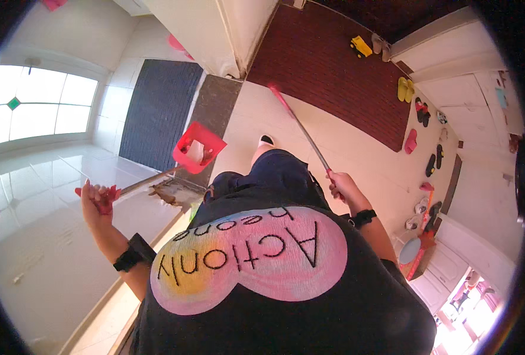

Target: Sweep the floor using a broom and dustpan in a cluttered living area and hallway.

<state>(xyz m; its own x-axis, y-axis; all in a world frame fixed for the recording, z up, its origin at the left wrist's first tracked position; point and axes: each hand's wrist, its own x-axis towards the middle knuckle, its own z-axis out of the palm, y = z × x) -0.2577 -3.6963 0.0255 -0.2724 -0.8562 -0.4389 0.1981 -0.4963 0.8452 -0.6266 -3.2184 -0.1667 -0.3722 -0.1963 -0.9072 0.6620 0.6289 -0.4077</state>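
Observation:
My left hand (97,199) grips the red end of a long-handled dustpan's handle, out to my left. The red dustpan pan (183,156) is held ahead of my left leg, with a white paper-like scrap (195,151) and small dark bits in it. My right hand (344,190) is closed around the red grip of a metal-shafted broom (311,142). The shaft slants forward and left to a pink lower part over the edge of a dark red mat (329,80). The broom's bristles cannot be made out.
A dark ribbed mat (160,106) lies beyond a dark threshold strip (218,102) at left. A wall corner (233,53) juts out ahead. Yellow slippers (405,89), a yellow toy vehicle (361,46) and several other shoes stand at right, near white cabinets (462,93). Damaged wall plaster (167,194) shows at left.

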